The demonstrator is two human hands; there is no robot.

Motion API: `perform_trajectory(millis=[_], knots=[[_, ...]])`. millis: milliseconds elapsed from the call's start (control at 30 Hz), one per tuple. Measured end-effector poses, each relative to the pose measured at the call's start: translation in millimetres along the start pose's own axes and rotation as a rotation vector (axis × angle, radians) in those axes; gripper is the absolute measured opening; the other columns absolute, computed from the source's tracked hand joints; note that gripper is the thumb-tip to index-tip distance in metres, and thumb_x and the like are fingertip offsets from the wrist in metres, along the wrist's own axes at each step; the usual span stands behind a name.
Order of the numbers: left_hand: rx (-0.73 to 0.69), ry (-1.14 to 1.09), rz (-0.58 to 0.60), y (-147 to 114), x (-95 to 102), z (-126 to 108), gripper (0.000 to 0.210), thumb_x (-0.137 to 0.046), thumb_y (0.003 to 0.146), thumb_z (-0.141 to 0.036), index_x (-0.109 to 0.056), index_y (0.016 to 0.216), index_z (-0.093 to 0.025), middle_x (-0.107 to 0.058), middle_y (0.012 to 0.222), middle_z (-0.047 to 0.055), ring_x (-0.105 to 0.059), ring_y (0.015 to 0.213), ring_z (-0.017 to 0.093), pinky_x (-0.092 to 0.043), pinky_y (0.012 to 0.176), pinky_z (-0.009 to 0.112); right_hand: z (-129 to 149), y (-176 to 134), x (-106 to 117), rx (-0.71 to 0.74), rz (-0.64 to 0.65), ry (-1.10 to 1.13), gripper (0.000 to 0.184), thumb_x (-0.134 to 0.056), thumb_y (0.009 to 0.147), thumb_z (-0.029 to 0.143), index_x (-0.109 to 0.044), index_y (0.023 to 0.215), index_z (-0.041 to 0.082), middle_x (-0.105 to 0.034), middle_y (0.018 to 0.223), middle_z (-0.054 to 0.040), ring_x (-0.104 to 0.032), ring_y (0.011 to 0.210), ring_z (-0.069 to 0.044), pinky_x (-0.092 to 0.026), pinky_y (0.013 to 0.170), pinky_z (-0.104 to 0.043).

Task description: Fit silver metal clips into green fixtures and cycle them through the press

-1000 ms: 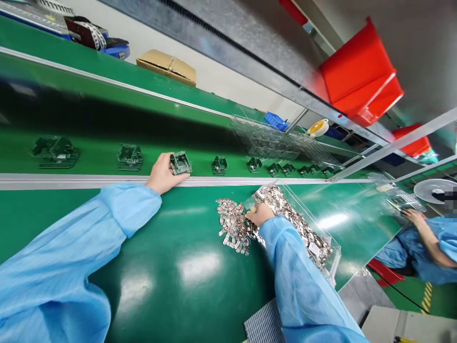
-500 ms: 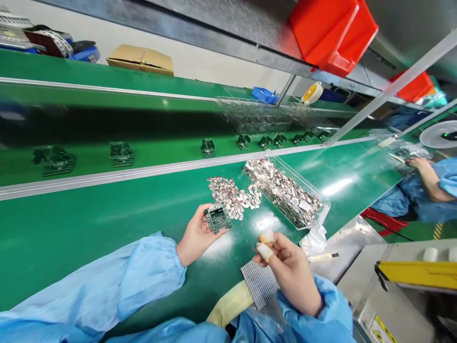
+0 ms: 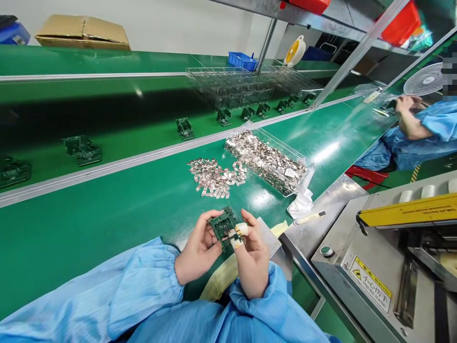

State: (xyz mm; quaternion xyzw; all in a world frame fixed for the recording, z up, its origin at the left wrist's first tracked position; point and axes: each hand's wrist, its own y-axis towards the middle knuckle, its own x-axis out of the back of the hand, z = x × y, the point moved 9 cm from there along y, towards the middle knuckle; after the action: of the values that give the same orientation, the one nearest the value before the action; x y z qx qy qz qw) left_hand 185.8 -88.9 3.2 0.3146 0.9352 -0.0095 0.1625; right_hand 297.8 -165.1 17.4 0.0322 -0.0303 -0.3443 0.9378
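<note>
A square green circuit-board assembly [image 3: 222, 224] with a dark recessed middle is held in front of me, tilted, above the bench. My left hand [image 3: 197, 252] grips it from the left, thumb below and fingers behind. On its lower right side, my right hand [image 3: 254, 262] has thumb and finger pinched together at the edge; both tips wear white finger cots [image 3: 242, 229]. Whatever is between those tips is too small to make out. Beyond the hands lies a loose pile of small silvery metal pieces [image 3: 216, 177].
A clear plastic tray [image 3: 310, 172] full of metal pieces stands behind the pile. Several green assemblies [image 3: 184, 127] sit on the belt [image 3: 143, 138] beyond the metal rail. Right are a crumpled white bag [image 3: 300, 204], a cutter [image 3: 310, 218], a machine [image 3: 342, 281] and a co-worker [image 3: 417, 124].
My right hand has come left to the assembly, its fingertips now at its edge. The assembly has been drawn closer and tilted. The camera view has turned to the right.
</note>
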Motion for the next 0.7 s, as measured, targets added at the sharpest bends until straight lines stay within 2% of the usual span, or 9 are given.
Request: perform_trajectory(millis=[200,300,500,600,700], knots=[[0.006,-0.038,0.016,-3,-4.0,-4,0.043,-0.068,0.085,-0.033,-0.046,0.122,-0.03,-0.062,0.114,0.007,-0.067,0.093,0.017,-0.055,0.082,0.028,5,0,-6,0.061,-0.046,-0.041,0.005,-0.066,0.076,0.02,-0.069,0.08,0.02,-0.055,0.134,-0.0123,-0.045,0.13,-0.03,-0.034,0.106,-0.048],[-0.003,-0.008,0.005,-3,-2.3,-4,0.04,-0.066,0.087,-0.034,-0.047,0.121,-0.03,-0.062,0.112,0.007,-0.066,0.092,0.018,-0.054,0.084,0.03,7,-1,-7,0.067,-0.054,-0.081,0.003,-0.066,0.077,0.022,-0.068,0.078,0.02,-0.055,0.134,-0.0129,-0.047,0.128,-0.03,-0.036,0.105,-0.047],[-0.002,0.061,-0.051,-5,7.2,4,0.029,-0.061,0.09,-0.034,-0.052,0.117,-0.031,-0.062,0.098,0.003,-0.061,0.081,0.016,-0.053,0.072,0.027,9,-2,-9,0.084,-0.055,-0.15,0.004,-0.066,0.078,0.021,-0.062,0.079,0.021,-0.053,0.135,-0.0121,-0.051,0.121,-0.029,-0.039,0.103,-0.046],[0.034,0.057,-0.046,-7,7.5,9,0.03,-0.061,0.09,-0.034,-0.051,0.117,-0.031,-0.062,0.102,0.004,-0.061,0.084,0.017,-0.053,0.075,0.028,4,-2,-10,0.03,-0.025,-0.058,0.017,-0.065,0.079,0.022,-0.064,0.096,0.022,-0.062,0.117,-0.0093,-0.059,0.106,-0.025,-0.048,0.092,-0.04],[0.068,0.047,-0.033,-8,5.9,12,0.029,-0.061,0.09,-0.034,-0.051,0.117,-0.03,-0.062,0.099,0.004,-0.061,0.083,0.018,-0.054,0.075,0.03,-3,-2,-14,-0.063,0.021,0.058,0.014,-0.065,0.08,0.023,-0.064,0.094,0.023,-0.065,0.087,-0.0025,-0.062,0.078,-0.018,-0.053,0.068,-0.029]])
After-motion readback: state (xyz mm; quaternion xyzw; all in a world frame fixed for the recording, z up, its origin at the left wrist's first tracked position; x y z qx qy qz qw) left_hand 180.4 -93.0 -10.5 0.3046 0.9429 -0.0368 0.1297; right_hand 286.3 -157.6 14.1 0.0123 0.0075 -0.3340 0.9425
